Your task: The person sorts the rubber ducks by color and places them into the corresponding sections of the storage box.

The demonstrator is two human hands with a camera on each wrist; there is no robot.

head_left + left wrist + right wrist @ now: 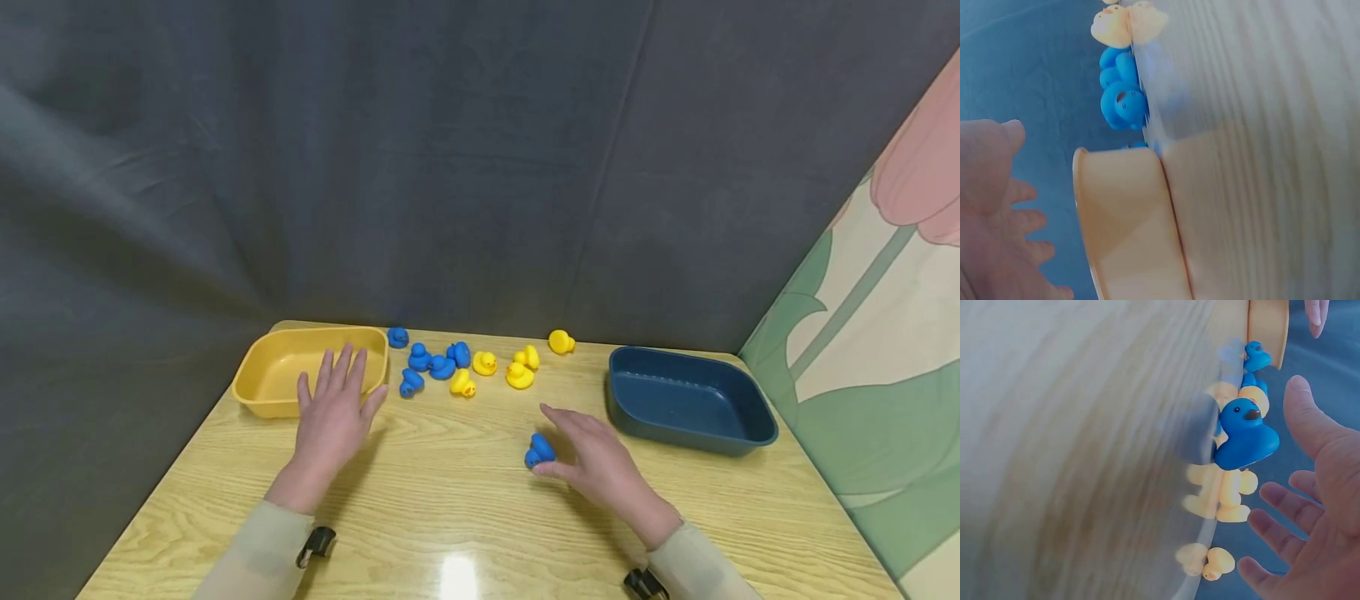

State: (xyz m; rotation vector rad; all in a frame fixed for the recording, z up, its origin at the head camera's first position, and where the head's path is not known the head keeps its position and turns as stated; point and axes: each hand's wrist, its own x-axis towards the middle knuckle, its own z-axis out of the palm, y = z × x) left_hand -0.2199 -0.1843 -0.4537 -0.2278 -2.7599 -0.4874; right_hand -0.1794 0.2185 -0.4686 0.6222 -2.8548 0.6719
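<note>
My left hand (pixel 332 423) hovers at the front right corner of a yellow plastic bin (pixel 266 408), its fingers spread and nothing in them. In the left wrist view the bin's wall (pixel 1132 231) lies just beyond those fingers. On the table to the right, one blue rubber duck (pixel 541 450) sits apart from the others, between the thumb and fingers of my right hand (pixel 596 458). The right wrist view has this blue duck (pixel 1247 437) in front of the open palm, with a gap between it and the fingers (pixel 1279 534).
Several blue rubber ducks (pixel 442 367) cluster right of the yellow bin, some tipped over. Beside them are several yellow ducks (pixel 519 376), with another yellow duck (pixel 559 342) near the back edge. A dark blue bin (pixel 675 442) stands at the right. Dark cloth (pixel 465 167) hangs behind the table.
</note>
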